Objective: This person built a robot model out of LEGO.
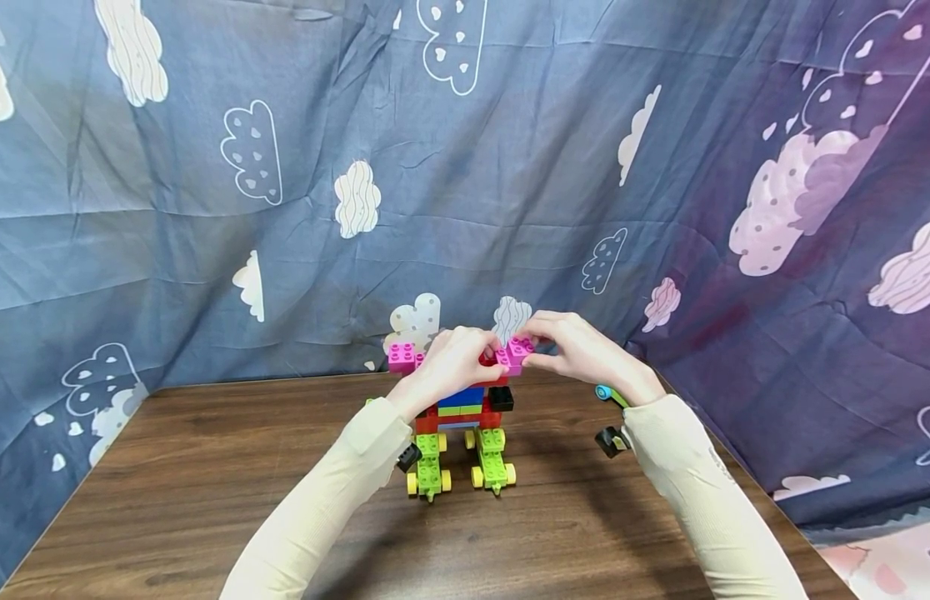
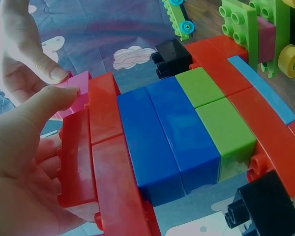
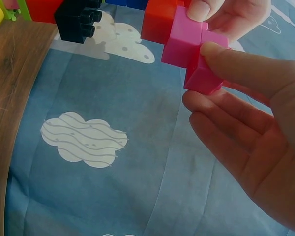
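A figure of toy building blocks stands on the table, with a blue body block (image 1: 462, 397) and red blocks (image 2: 104, 108) along its top. Two joined pink bricks (image 3: 182, 37) jut from the top on the right side. My left hand (image 1: 456, 357) reaches over the figure, thumb on the inner pink brick and fingers behind it, pinching it beside the red block. With thumb and fingers, my right hand (image 1: 573, 343) pinches the outer pink brick (image 3: 205, 74) at the end. Another pink brick (image 1: 402, 357) sits at the figure's left shoulder.
The figure stands on green wheeled bases (image 1: 492, 462) with yellow wheels. Black blocks (image 1: 501, 398) stick out at its sides. Near my right wrist lie a black piece (image 1: 609, 442) and a green piece with a blue wheel (image 1: 604, 392). A cloud-patterned cloth (image 1: 465, 208) hangs behind the wooden table (image 1: 585, 533).
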{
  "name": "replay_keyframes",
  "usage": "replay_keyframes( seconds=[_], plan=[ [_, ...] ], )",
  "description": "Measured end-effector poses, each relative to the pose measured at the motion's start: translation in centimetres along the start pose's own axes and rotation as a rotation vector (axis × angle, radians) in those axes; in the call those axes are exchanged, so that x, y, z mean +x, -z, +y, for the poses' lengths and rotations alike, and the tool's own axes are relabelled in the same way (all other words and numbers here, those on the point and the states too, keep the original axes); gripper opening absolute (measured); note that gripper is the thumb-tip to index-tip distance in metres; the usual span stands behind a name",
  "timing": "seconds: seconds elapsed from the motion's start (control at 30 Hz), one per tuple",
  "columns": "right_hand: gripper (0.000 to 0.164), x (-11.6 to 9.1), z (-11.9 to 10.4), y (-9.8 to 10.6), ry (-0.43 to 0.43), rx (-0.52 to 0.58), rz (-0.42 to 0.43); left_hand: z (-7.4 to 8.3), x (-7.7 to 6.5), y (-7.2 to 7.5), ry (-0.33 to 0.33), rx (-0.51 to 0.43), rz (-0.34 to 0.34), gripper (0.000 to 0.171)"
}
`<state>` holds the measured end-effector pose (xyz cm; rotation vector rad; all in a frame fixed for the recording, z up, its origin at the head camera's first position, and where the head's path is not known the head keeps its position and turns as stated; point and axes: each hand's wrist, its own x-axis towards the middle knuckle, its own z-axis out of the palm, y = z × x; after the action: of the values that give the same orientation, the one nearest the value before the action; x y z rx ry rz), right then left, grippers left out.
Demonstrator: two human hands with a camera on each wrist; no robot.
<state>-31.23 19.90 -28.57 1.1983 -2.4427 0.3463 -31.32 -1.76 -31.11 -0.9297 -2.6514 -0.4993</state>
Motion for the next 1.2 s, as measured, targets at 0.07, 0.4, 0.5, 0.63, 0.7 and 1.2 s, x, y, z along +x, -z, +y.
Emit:
replay_keyframes(
  seconds=[0.07,0.4,0.5,0.63,0.7,1.2],
  plan=[
    [0.028,0.0,0.0,0.0,0.003,-0.003,0.002,0.1,0.0,0.1,0.002,0.0,-0.002,0.028],
    [0.029,0.0,0.2,-0.1,-0.007,-0.013,0.005,0.2,-0.1,0.2,0.016,0.014,-0.011,0.032],
    [0.029,-0.1,0.3,-0.2,-0.015,-0.004,0.006,0.2,-0.2,0.2,0.009,0.033,-0.012,0.033],
    [0.029,-0.2,0.3,-0.3,-0.02,-0.002,0.014,0.2,-0.5,0.5,-0.02,0.072,0.012,0.036],
    [0.029,-0.3,0.2,-0.3,-0.026,-0.003,0.018,0.2,-0.7,0.8,-0.041,0.09,0.035,0.037],
    [0.031,-0.5,0.2,-0.5,-0.045,-0.006,0.033,-1.4,-3.2,4.2,0.015,0.062,0.1,0.04]
  ],
)
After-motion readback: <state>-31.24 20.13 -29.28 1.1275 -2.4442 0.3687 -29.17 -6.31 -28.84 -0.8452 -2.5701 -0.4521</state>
